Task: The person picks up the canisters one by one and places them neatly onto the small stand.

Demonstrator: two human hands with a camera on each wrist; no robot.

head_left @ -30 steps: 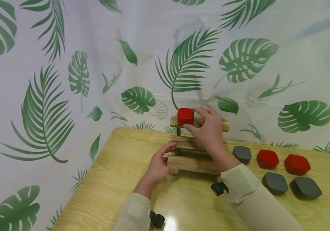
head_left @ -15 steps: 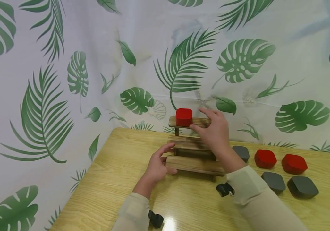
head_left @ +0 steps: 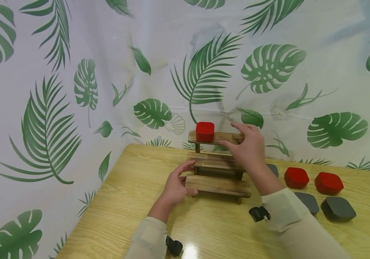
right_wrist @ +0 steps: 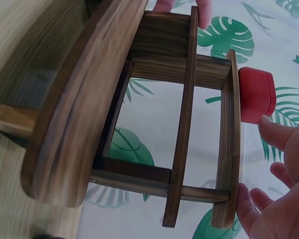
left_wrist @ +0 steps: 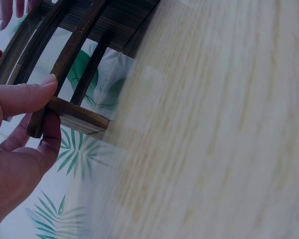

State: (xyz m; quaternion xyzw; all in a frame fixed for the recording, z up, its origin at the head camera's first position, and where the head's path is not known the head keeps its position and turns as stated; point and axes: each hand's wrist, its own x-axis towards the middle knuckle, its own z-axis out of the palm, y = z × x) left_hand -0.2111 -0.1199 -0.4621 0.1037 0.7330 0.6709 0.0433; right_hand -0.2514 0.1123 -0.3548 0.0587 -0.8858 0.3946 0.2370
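Note:
A three-tier wooden stand [head_left: 217, 183] stands on the table near the wall. My left hand [head_left: 175, 187] grips the left end of its lowest shelf; the left wrist view has the thumb on one side of a dark slat [left_wrist: 75, 45] and fingers on the other. On the left part of the top shelf sits a red rounded block [head_left: 205, 132]. My right hand [head_left: 249, 145] is apart from that block, thumb and fingers spread at the top shelf's right half, holding nothing. From the right wrist view, the same red block [right_wrist: 254, 94] rests against the end shelf, close to the thumb.
Right of the stand lie two more red blocks [head_left: 296, 177] and several grey blocks [head_left: 338, 209], one partly behind the right forearm. Leaf-printed cloth [head_left: 159, 54] covers the wall behind the wooden table [head_left: 133, 172]. Each wrist wears a black strap-on camera [head_left: 259, 213].
My right hand has let go of the red block and moved right, away from it. The block stays on the top shelf. My left hand keeps its grip on the stand.

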